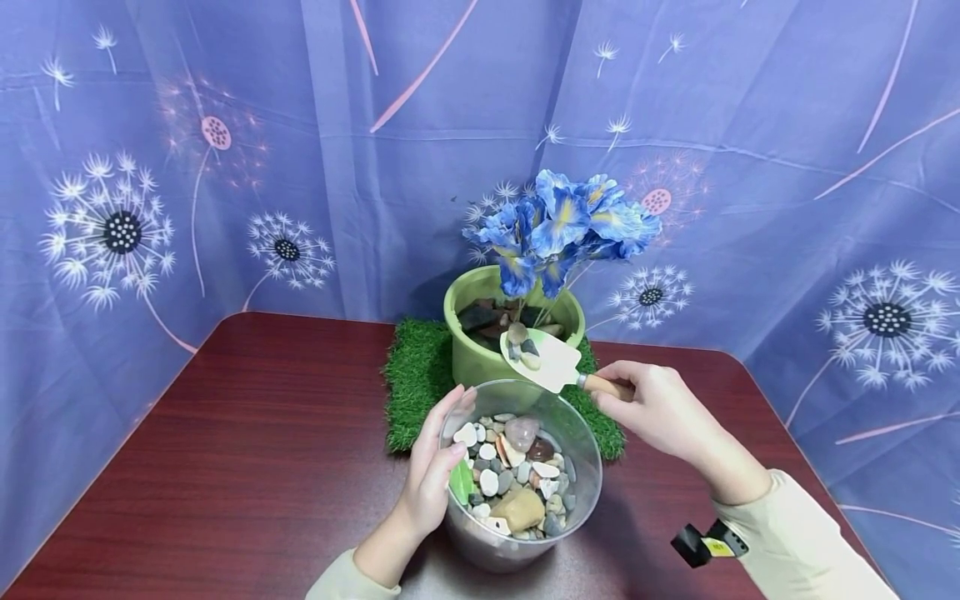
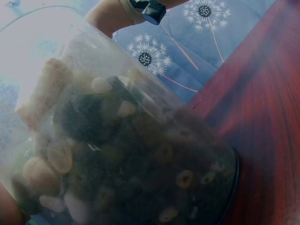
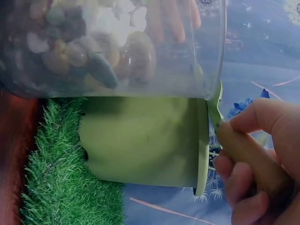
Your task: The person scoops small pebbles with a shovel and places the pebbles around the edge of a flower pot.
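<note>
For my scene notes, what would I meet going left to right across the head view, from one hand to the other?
Left hand → clear container → wooden trowel handle → right hand.

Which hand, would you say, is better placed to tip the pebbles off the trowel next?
Probably the right hand: it already holds the trowel, which carries pebbles close to the green pot. The left hand is occupied, holding the side of the clear bucket.
</note>
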### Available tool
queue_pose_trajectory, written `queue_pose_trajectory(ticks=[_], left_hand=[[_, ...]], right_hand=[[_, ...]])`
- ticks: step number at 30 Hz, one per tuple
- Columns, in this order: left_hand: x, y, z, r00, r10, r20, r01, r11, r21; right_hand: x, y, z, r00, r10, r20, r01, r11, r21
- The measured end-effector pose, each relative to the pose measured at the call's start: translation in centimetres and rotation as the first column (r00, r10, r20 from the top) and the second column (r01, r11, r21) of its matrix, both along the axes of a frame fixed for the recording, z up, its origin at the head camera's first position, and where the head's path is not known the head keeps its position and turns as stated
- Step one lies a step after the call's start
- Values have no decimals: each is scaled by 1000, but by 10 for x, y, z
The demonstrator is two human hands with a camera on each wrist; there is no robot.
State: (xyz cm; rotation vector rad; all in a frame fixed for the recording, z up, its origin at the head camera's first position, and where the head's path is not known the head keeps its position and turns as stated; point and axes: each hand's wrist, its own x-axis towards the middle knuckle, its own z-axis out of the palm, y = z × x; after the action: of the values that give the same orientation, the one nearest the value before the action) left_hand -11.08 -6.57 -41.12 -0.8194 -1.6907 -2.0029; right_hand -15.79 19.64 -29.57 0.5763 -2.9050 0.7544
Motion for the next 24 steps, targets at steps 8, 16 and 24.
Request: queue_pose_trajectory(ticks=[8, 16, 24], left_hand=[[0, 1, -1, 1000, 4, -7, -4, 1000, 3], [1, 1, -1, 1000, 3, -21, -3, 1000, 6], [-1, 0, 0, 997, 14, -71, -14, 1000, 6]], right_hand=[[7, 2, -4, 1000, -14, -9, 14, 1000, -9], [13, 3, -3, 996, -80, 41, 81, 996, -41], [12, 9, -10, 997, -37, -72, 34, 999, -42]])
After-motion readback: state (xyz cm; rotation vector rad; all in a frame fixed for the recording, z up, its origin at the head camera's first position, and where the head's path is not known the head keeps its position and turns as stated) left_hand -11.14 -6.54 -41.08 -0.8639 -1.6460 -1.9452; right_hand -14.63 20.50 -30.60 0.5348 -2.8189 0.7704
